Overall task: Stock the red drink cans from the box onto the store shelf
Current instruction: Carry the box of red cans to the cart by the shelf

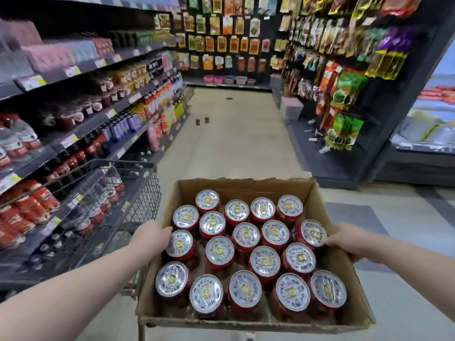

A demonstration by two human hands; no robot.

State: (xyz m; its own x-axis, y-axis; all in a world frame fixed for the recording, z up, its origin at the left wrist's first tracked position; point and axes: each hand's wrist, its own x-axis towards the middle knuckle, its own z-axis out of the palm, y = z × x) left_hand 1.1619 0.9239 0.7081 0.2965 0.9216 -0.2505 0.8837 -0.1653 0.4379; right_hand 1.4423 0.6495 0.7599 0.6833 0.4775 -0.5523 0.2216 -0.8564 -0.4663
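Box [246, 191]: 18 cans [246, 234]; floor cans [197, 122]: 2

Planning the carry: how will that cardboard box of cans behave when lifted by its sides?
Probably heavy: the cardboard box is nearly full of red cans. Its thin, ragged walls may bow where the left hand and right hand grip. There are gaps between the cans, so tilting would likely shift them.

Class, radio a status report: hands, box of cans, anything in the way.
Left hand, right hand grip box sides. Cans upright inside. Wire basket close left; two small containers on floor ahead.
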